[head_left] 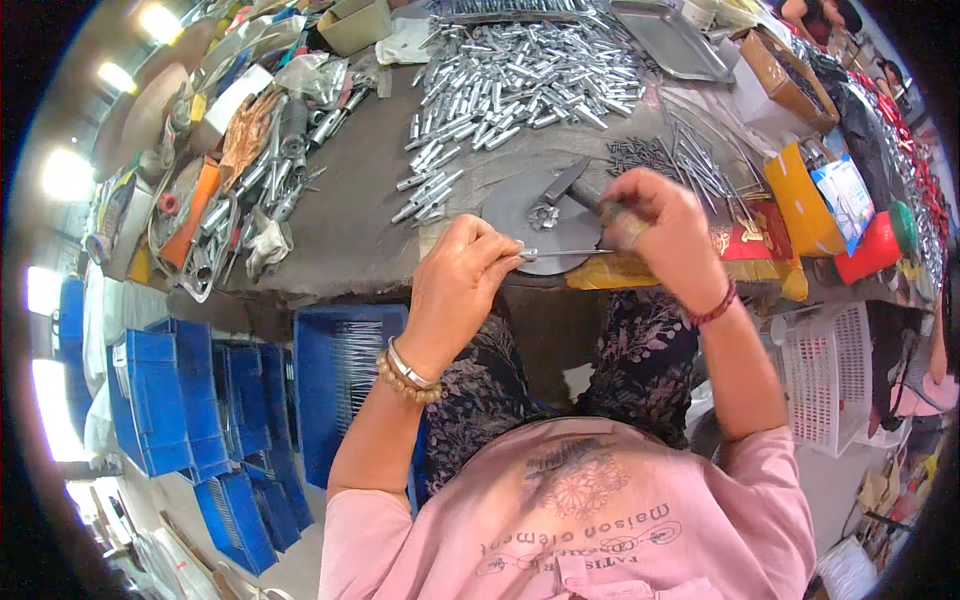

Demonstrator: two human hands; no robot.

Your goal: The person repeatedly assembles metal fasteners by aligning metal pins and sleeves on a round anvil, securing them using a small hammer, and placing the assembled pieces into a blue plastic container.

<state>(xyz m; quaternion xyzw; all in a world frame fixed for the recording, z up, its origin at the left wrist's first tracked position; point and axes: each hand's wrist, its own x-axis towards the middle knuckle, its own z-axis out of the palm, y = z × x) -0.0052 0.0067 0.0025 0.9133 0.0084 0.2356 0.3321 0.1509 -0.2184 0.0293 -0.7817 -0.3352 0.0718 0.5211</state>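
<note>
- Left hand (455, 272) pinching rod (570, 252) over disc (505, 205)'s near edge.
- Right hand (662, 222): fingers curled, blurred; can't tell if pinching.
- Step: probably working rod's right end; next move likely needs steady left pinch.

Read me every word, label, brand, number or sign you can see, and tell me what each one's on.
I won't copy out wording, but here is where print shows:
Pink shirt: dark lettering, upside down in this view, partly readable.
Red sheet: gold markings, too unclear to read.
Blue-and-white packet: any print is too small to read.
Blue bin: small white patch, nothing readable.
</note>
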